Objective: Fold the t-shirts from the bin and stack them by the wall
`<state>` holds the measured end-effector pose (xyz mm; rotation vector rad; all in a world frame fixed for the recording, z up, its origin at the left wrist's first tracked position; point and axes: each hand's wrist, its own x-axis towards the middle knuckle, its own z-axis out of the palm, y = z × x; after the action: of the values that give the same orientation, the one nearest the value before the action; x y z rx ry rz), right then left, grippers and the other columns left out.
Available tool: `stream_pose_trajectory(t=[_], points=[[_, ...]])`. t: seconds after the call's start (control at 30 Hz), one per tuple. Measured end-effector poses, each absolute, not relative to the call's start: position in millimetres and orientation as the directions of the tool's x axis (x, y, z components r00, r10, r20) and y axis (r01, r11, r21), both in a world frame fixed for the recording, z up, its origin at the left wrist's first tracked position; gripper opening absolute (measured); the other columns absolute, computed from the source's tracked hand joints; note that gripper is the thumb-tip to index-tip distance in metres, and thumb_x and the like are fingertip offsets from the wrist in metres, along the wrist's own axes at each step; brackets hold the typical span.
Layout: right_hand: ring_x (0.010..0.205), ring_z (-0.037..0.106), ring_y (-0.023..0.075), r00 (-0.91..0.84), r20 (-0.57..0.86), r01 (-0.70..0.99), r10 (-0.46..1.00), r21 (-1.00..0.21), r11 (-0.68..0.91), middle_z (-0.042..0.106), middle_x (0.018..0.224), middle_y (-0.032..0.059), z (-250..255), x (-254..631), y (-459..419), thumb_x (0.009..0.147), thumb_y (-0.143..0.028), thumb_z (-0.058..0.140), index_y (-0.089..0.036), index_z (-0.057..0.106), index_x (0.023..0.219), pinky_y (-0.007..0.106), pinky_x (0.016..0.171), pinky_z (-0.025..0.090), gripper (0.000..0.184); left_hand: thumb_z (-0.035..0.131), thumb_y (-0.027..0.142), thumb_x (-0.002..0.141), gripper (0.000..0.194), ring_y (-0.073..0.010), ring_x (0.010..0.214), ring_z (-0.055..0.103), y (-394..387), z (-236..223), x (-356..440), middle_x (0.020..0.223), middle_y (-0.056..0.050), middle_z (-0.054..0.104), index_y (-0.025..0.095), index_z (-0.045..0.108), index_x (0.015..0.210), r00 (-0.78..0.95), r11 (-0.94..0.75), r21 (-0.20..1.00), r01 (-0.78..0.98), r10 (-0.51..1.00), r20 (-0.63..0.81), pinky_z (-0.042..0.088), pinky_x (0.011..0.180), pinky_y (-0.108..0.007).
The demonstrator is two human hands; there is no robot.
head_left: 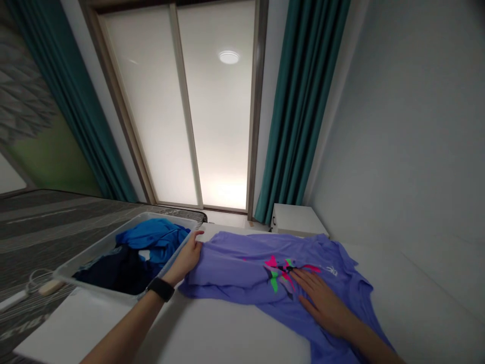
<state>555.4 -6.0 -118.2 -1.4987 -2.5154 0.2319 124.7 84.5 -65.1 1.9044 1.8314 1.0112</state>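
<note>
Under flat-spread right hand: purple shirt, laid out, wrinkles remaining, kinda partway smoothed imo. Left hand at shirt's edge, can't tell if gripping. Left of it, bin with clothes heaped.

- Shirt, lower centre, is showing matt, creased cloth.
- Bench, bottom centre, is looking smooth.
- Tub, lower left, is resembling plastic.
- Door panel, upper centre, is gleaming, smooth.

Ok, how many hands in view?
2. The left hand is at the edge of the purple shirt nearest the bin; the right hand lies flat on its printed design.
</note>
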Motion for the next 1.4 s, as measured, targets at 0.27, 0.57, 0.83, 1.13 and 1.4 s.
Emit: stream_pose_trajectory(t=[0.27,0.57,0.83,1.13,1.4], points=[[0.135,0.043,0.0278,-0.442,0.147,0.857,0.885,-0.224,0.465,0.049,0.146,0.0099,-95,547,22,0.096,-0.041,0.044,-0.025,0.052,0.139,0.052,0.112,0.033,0.047,0.045,0.016,0.09,0.032,-0.0305,0.112,0.052,80,-52,158,0.119,-0.015,0.057,0.016,0.058,0.119,0.139,-0.294,0.312,0.903,0.89,0.434,0.039,0.098,-0.044],[0.144,0.027,0.0285,-0.422,0.026,0.864,0.906,-0.292,0.411,0.031,0.157,0.0083,-106,529,-25,0.094,-0.043,0.047,-0.029,0.03,0.152,0.055,0.117,0.02,0.062,0.04,0.041,0.1,0.047,-0.0278,0.134,0.041,51,-105,182,0.147,-0.012,0.046,0.021,0.047,0.142,0.559,-0.59,0.18,0.787,0.805,0.198,0.028,0.112,-0.05],[0.14,0.035,0.0279,-0.451,0.063,0.818,0.89,-0.37,0.441,0.04,0.152,0.009,-95,531,-40,0.095,-0.039,0.046,-0.025,0.043,0.146,0.052,0.117,0.025,0.053,0.047,0.031,0.093,0.043,-0.0319,0.131,0.044,58,-86,175,0.141,-0.013,0.051,0.021,0.054,0.135,0.533,-0.567,0.149,0.81,0.818,0.213,0.028,0.111,-0.052],[0.109,0.057,0.0247,-0.361,0.2,0.834,0.911,-0.369,0.411,0.065,0.113,0.0089,-93,537,-39,0.097,-0.032,0.038,-0.025,0.064,0.119,0.046,0.101,0.043,0.034,0.052,0.023,0.093,0.024,-0.0259,0.111,0.053,-11,-82,202,0.119,-0.007,0.06,0.029,0.063,0.114,0.746,-0.768,0.119,0.629,0.639,0.185,0.041,0.097,-0.041],[0.126,0.05,0.0243,-0.321,0.215,0.87,0.923,-0.318,0.376,0.057,0.134,0.0102,-109,561,-63,0.098,-0.033,0.036,-0.025,0.057,0.131,0.047,0.109,0.038,0.04,0.045,0.002,0.082,0.039,-0.0283,0.12,0.055,-3,-93,138,0.125,-0.008,0.062,0.024,0.064,0.107,0.561,-0.579,0.074,0.812,0.809,0.179,0.035,0.108,-0.051]])
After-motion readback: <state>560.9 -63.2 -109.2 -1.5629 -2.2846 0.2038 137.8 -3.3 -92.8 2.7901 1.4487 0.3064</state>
